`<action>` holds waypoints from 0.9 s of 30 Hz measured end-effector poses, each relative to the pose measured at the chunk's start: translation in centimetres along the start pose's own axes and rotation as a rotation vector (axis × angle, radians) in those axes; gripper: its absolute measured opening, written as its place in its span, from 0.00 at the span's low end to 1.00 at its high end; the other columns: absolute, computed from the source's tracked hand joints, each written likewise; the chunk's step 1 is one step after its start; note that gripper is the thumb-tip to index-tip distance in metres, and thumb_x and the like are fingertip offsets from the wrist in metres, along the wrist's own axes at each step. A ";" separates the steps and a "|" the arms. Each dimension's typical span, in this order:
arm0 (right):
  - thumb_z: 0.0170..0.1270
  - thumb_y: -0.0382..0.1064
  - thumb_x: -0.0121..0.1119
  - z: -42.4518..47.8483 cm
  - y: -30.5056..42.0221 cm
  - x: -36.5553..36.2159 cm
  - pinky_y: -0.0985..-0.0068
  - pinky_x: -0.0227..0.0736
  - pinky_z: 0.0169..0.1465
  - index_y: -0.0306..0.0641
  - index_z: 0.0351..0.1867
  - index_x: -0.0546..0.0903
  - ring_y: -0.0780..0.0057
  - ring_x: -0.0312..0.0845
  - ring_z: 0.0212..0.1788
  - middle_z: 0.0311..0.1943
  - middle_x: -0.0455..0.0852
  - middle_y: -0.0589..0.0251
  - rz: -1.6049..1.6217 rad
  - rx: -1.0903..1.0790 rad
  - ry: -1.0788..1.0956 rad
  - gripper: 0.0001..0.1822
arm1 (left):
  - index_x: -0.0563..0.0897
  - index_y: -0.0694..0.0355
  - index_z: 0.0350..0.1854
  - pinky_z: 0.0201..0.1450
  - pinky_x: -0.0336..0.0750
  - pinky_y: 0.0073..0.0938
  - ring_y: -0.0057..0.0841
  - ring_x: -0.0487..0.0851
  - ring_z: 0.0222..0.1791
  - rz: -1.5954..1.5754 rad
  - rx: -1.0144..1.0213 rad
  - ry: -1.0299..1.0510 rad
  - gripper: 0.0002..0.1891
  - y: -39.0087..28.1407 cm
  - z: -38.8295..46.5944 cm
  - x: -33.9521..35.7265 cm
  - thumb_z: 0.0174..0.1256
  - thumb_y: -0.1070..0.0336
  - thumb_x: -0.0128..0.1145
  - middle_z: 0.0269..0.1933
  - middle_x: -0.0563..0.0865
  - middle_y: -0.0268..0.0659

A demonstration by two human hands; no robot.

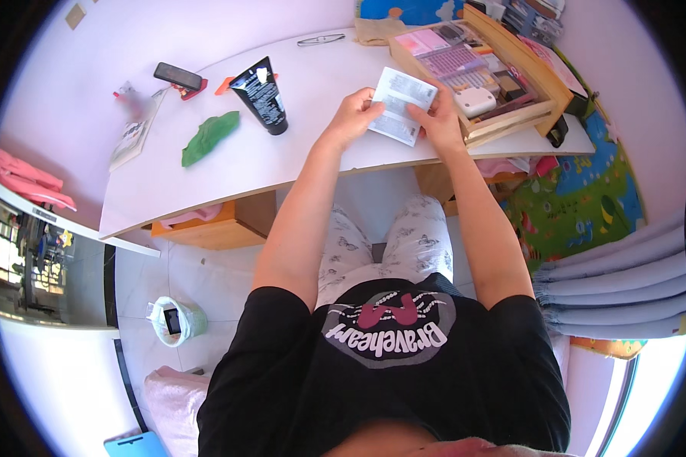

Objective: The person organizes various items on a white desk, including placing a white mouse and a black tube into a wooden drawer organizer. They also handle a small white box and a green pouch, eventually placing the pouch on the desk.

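Between my two hands is a flat white sachet (pixel 397 108) with small grey print, held above the front of the white desk (pixel 314 137). My left hand (pixel 354 117) grips its left edge, thumb on top. At the right edge my right hand (pixel 439 119) pinches it the same way. Just right of that hand lies a wooden drawer (pixel 511 128) packed with small things, among them a white rounded case (pixel 474 103) and a purple palette-like box (pixel 449 61). To the left, a black squeeze tube (pixel 261 97) stands on its cap, near a crumpled green cloth (pixel 210 137).
Farther left are a phone (pixel 178 76) on a red stand and a booklet (pixel 138 134). Eyeglasses (pixel 321 40) lie at the desk's back, near a beige cloth (pixel 379 31). A lined waste bin (pixel 177 323) stands on the floor at left; grey curtains (pixel 617 280) hang at right.
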State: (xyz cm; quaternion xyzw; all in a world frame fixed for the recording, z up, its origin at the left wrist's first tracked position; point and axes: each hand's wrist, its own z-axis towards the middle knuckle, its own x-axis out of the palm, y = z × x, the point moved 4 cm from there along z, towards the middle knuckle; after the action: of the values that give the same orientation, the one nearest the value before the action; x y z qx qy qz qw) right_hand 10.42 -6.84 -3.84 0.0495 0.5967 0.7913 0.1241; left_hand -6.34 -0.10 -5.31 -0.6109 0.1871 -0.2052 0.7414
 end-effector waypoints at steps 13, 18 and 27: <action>0.65 0.34 0.61 0.4 -1.6 0.0 0.83 0.69 0.22 0.36 0.51 0.76 0.85 0.70 0.22 0.26 0.77 0.68 -0.015 0.001 -0.069 0.15 | 0.81 0.65 0.42 0.40 0.74 0.23 0.19 0.80 0.37 -0.038 0.015 -0.169 0.10 0.0 0.1 -0.8 0.64 0.64 0.62 0.39 0.84 0.36; 0.65 0.32 0.58 0.0 -0.9 -0.4 0.80 0.71 0.21 0.31 0.46 0.73 0.80 0.76 0.19 0.24 0.81 0.60 -0.137 0.072 -0.078 0.11 | 0.80 0.67 0.51 0.43 0.78 0.29 0.26 0.83 0.40 -0.309 -0.043 -0.111 0.18 -0.8 -0.3 -0.7 0.63 0.61 0.61 0.43 0.85 0.40; 0.66 0.29 0.53 0.0 -0.2 0.3 0.82 0.69 0.20 0.36 0.61 0.69 0.81 0.76 0.19 0.26 0.82 0.61 -0.029 0.019 -0.046 0.21 | 0.69 0.70 0.63 0.51 0.78 0.32 0.30 0.82 0.48 -0.466 0.028 0.111 0.29 -1.1 -0.2 0.0 0.65 0.59 0.63 0.52 0.82 0.41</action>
State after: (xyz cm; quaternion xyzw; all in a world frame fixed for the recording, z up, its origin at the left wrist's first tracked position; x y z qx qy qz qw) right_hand 10.10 -6.74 -4.03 0.0603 0.6016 0.7825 0.1489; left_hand -6.56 -0.47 -4.28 -0.6150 0.0787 -0.4065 0.6711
